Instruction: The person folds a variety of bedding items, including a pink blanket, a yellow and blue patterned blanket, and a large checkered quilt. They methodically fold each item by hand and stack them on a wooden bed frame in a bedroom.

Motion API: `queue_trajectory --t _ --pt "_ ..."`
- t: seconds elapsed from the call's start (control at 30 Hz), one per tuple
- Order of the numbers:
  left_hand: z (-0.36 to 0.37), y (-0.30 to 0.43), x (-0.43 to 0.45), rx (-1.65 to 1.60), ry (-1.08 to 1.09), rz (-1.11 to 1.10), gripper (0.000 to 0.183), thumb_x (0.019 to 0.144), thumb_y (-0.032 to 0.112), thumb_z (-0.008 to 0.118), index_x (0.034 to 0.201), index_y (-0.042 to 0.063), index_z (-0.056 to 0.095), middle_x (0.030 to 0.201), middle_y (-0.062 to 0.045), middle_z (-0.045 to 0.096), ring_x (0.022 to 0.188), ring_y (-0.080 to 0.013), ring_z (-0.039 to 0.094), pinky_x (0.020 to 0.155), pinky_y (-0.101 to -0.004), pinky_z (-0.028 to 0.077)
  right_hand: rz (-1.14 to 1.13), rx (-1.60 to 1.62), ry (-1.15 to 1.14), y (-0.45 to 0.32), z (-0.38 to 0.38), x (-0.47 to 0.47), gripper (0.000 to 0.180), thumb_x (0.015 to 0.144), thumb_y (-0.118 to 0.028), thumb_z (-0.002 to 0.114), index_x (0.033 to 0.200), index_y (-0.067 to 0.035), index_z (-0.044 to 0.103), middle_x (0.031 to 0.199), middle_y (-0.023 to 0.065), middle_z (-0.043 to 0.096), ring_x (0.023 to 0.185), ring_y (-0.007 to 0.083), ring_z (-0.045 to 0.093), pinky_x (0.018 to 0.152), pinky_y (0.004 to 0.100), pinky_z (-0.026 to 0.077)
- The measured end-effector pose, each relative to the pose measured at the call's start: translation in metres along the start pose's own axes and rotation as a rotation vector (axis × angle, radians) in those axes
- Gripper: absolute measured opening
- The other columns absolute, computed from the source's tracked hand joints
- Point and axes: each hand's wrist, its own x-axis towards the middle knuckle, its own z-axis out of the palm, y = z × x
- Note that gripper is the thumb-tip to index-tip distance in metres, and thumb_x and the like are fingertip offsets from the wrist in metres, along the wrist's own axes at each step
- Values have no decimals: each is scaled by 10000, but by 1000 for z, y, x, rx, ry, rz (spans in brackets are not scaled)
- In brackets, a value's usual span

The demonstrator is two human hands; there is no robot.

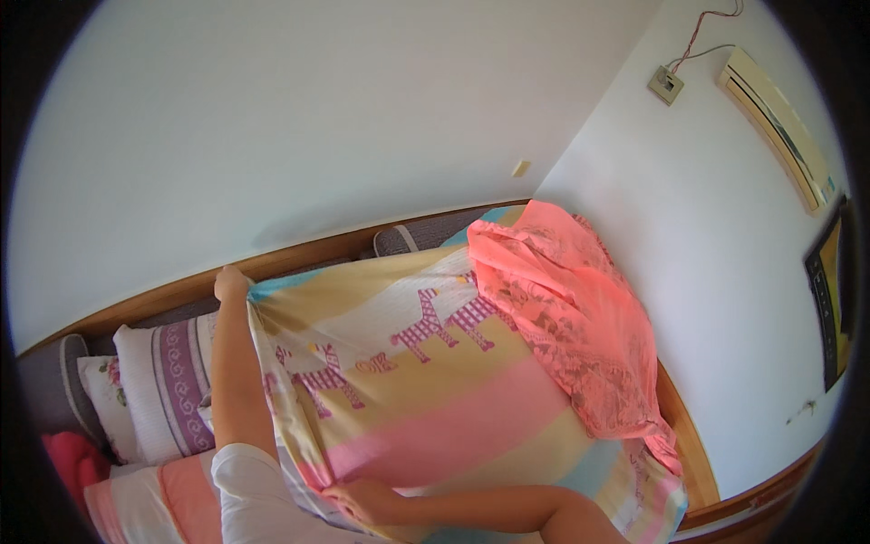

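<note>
My left hand (232,284) grips the far corner of a striped blanket (448,408) printed with purple checked animals. My arm reaches up to it, across the pillow side. My right hand (367,500) is closed on the same edge nearer my body, its wrist bent inward. Between the two hands that edge is pulled fairly straight, with creases fanning from the left hand. Over the blanket's far right part lies a rumpled coral-pink cloth (564,306) with a lace-like floral pattern. What lies under the blanket is mostly hidden.
Left of my arm are a white cushion with a purple band (166,387), a floral pillow (109,401) and grey padding (44,387). A wooden rail (285,262) runs along the wall. An air conditioner (775,129) and a dark-framed screen (826,299) are at the right.
</note>
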Motion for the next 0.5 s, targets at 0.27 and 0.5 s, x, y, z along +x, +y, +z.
queue_trajectory --t 0.27,0.5 --pt "16 110 22 -150 -470 909 287 904 231 475 1087 81 636 1181 -129 597 1101 -365 536 938 -452 434 42 -636 4 -55 -269 23 297 845 -152 593 1136 -94 597 982 127 632 917 301 601 815 404 476" --pt "76 136 -76 31 -848 827 515 906 465 434 1299 148 534 1380 -126 465 1244 -327 449 1036 -433 336 99 -721 486 82 -471 108 182 818 -193 636 901 -35 672 862 106 654 811 258 614 719 357 481"
